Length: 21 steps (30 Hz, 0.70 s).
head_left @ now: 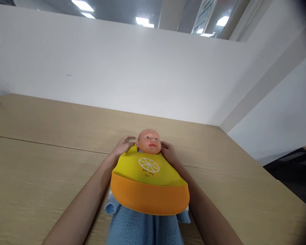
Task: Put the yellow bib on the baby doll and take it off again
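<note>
A baby doll (149,141) lies on its back on the wooden table, in fluffy blue clothing (145,226). Over its chest is a yellow bib (132,165) with a white citrus slice, a smiling face and an orange catch pocket (149,197). My left hand (122,145) is beside the doll's head, its thumb against the bib's neck edge and its fingers apart. On the other side, my right hand (169,151) has bent fingers at the bib's neck edge, close to the doll's cheek. The bib's fastening behind the neck is hidden.
The light wooden tabletop (53,170) has a seam running across it. A white partition (117,68) rises along its far edge, and another white panel (283,112) stands at the right. Dark items (293,173) show beyond the table's right edge.
</note>
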Motion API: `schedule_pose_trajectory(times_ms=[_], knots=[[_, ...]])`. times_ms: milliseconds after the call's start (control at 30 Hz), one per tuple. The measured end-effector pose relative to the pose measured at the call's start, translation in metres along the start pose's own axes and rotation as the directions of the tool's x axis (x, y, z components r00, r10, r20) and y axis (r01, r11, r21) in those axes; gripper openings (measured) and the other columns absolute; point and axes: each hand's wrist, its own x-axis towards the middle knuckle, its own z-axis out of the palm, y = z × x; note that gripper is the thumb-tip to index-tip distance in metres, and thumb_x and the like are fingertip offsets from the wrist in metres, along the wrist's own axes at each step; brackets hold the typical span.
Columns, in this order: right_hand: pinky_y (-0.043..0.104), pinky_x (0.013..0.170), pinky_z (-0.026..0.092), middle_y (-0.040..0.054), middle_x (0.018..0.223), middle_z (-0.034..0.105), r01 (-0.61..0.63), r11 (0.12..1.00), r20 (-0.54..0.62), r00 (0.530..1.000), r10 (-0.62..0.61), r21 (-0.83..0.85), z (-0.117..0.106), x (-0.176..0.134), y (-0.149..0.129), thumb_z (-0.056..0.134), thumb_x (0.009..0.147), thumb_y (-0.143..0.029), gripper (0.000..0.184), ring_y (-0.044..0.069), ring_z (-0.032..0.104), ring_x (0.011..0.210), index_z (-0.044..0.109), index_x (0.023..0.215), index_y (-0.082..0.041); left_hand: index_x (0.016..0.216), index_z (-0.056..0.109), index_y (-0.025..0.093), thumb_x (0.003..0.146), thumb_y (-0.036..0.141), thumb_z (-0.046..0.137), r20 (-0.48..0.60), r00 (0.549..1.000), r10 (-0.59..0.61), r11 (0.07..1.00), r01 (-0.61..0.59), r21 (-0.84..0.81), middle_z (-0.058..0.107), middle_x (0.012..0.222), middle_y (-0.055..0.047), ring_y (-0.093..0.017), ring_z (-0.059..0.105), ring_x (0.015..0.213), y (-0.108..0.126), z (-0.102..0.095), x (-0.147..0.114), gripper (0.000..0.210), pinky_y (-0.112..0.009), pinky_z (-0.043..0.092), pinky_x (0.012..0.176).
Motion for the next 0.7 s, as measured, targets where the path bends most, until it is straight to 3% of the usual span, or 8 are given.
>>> schedule_pose_trajectory(times_ms=[67, 167, 267, 367, 467, 533, 600, 700], knots=[[0.034, 0.078, 0.051, 0.0080, 0.096, 0.073, 0.021, 0.998, -0.018, 1.000, -0.022, -0.056, -0.002, 0.001, 0.000, 0.053, 0.061, -0.021, 0.027, 0.024, 0.065, 0.091, 0.071, 0.081, -0.017, 0.087, 0.070, 0.016, 0.064, 0.030, 0.067, 0.031, 0.999, 0.031, 0.999, -0.030, -0.008, 0.071, 0.085, -0.005, -0.017, 0.060, 0.066, 0.000, 0.000, 0.001, 0.027, -0.026, 0.042, 0.056], [0.034, 0.080, 0.050, 0.0081, 0.098, 0.072, 0.044, 0.995, -0.005, 0.999, -0.045, -0.092, -0.007, 0.002, 0.002, 0.053, 0.064, -0.022, 0.027, 0.022, 0.064, 0.090, 0.071, 0.082, -0.017, 0.079, 0.072, 0.015, 0.067, 0.032, 0.063, 0.092, 0.996, 0.020, 0.999, -0.016, -0.048, 0.071, 0.077, -0.006, -0.018, 0.060, 0.064, 0.001, 0.001, -0.002, 0.023, -0.027, 0.042, 0.057], [0.032, 0.078, 0.049, 0.0058, 0.093, 0.073, 0.047, 0.989, 0.013, 0.999, -0.045, -0.139, -0.017, 0.003, 0.009, 0.052, 0.067, -0.025, 0.026, 0.021, 0.064, 0.087, 0.073, 0.082, -0.018, 0.076, 0.072, 0.015, 0.067, 0.028, 0.059, 0.079, 0.997, 0.005, 0.996, 0.002, -0.089, 0.069, 0.068, -0.003, -0.016, 0.056, 0.057, 0.001, -0.001, -0.005, 0.021, -0.026, 0.037, 0.051], [0.032, 0.078, 0.048, 0.0052, 0.090, 0.073, 0.052, 0.980, 0.052, 0.998, -0.043, -0.194, -0.033, 0.002, 0.020, 0.049, 0.071, -0.029, 0.028, 0.022, 0.063, 0.088, 0.074, 0.078, -0.019, 0.083, 0.073, 0.014, 0.057, 0.016, 0.054, 0.134, 0.991, -0.026, 0.982, 0.050, -0.184, 0.069, 0.070, -0.003, -0.014, 0.055, 0.056, -0.006, -0.008, -0.001, 0.032, -0.023, 0.034, 0.047], [0.032, 0.077, 0.049, 0.0067, 0.092, 0.073, 0.035, 0.992, 0.047, 0.998, -0.030, -0.122, -0.047, -0.004, 0.031, 0.044, 0.068, -0.025, 0.036, 0.021, 0.063, 0.087, 0.075, 0.084, -0.016, 0.095, 0.071, 0.015, 0.046, 0.009, 0.049, 0.276, 0.961, 0.002, 0.969, 0.066, -0.238, 0.071, 0.080, -0.005, -0.015, 0.060, 0.065, -0.018, -0.019, 0.004, 0.054, -0.022, 0.038, 0.051], [0.032, 0.073, 0.049, 0.0062, 0.093, 0.073, 0.001, 0.997, 0.071, 0.997, 0.004, -0.071, -0.050, -0.009, 0.034, 0.044, 0.063, -0.020, 0.043, 0.020, 0.064, 0.081, 0.073, 0.094, -0.016, 0.104, 0.068, 0.017, 0.048, 0.008, 0.050, 0.346, 0.937, 0.050, 0.970, 0.037, -0.240, 0.072, 0.088, -0.005, -0.017, 0.063, 0.074, -0.024, -0.026, 0.004, 0.060, -0.023, 0.043, 0.058], [0.031, 0.073, 0.050, 0.0050, 0.097, 0.073, -0.001, 0.999, 0.126, 0.992, 0.008, -0.053, -0.051, -0.013, 0.034, 0.047, 0.060, -0.016, 0.047, 0.019, 0.064, 0.081, 0.071, 0.101, -0.018, 0.109, 0.065, 0.019, 0.052, 0.007, 0.056, 0.377, 0.923, 0.084, 0.975, 0.002, -0.223, 0.072, 0.094, -0.005, -0.018, 0.065, 0.083, -0.026, -0.029, -0.001, 0.059, -0.025, 0.046, 0.067], [0.035, 0.085, 0.050, 0.0050, 0.110, 0.070, 0.065, 0.998, 0.206, 0.977, -0.061, -0.012, -0.049, -0.018, 0.030, 0.055, 0.064, -0.017, 0.045, 0.021, 0.064, 0.098, 0.069, 0.107, -0.019, 0.110, 0.065, 0.018, 0.058, 0.011, 0.067, 0.367, 0.922, 0.119, 0.978, -0.045, -0.206, 0.072, 0.099, -0.008, -0.020, 0.065, 0.090, -0.025, -0.028, -0.012, 0.053, -0.028, 0.047, 0.075]])
